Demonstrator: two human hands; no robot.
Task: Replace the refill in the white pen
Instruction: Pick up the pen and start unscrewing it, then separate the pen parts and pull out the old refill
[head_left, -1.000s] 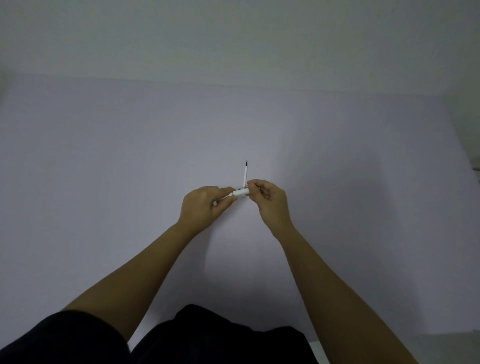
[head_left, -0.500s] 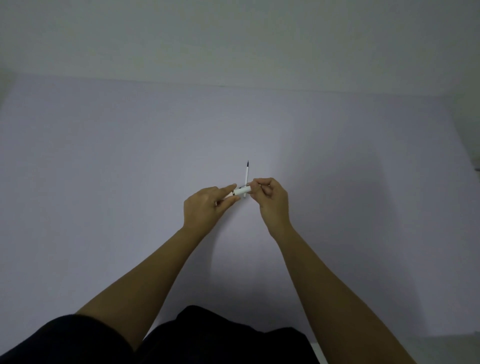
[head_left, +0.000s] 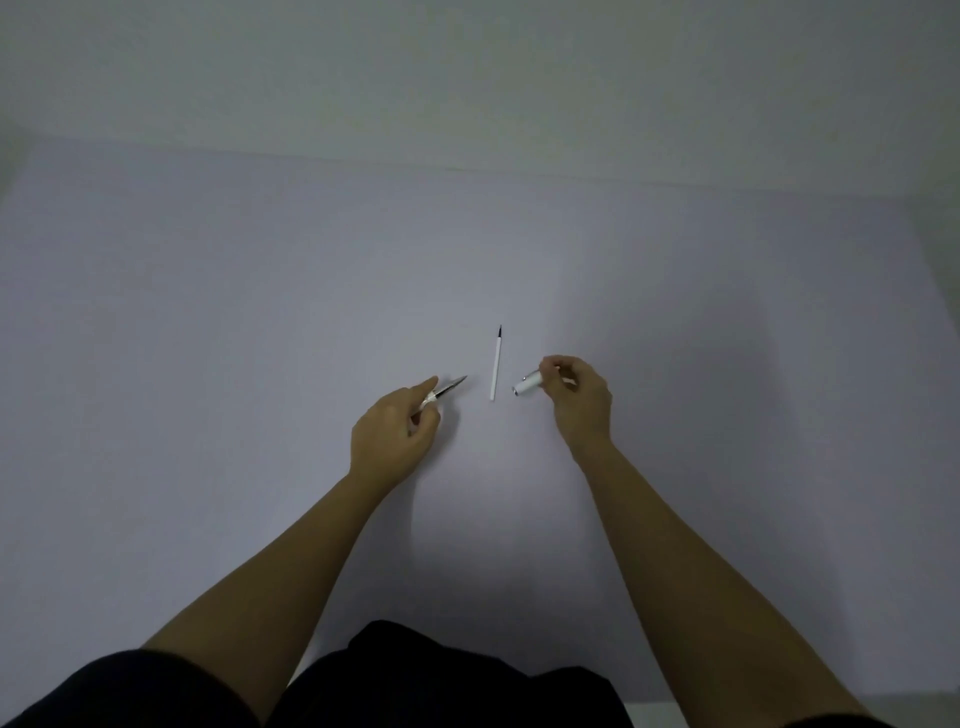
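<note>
So we're sitting at a big pale lavender table (head_left: 260, 364), smooth and matte, with a dull off-white wall (head_left: 467, 67) running behind it. Our bare forearms are reaching out over it, and a dark sleeve (head_left: 130, 691) is showing at the bottom.

The white pen is lying in pieces right now. Our left hand (head_left: 395, 436) is pinching the front section (head_left: 441, 392), fingers closed around its pale, slightly shiny body, and a thin dark metallic tip is poking out, angling away from us and to the right. Our right hand (head_left: 579, 402) is gripping the barrel (head_left: 527, 385), a short white tube, smooth and glossy, with its round open end aiming left and a bit toward us.

Between our hands, touching neither one, the spare refill (head_left: 495, 366) is lying flat on the table. It's a skinny straight white stick, long axis running almost directly away from us and leaning just a hair to the right, with its small dark pointed tip at the far end.
</note>
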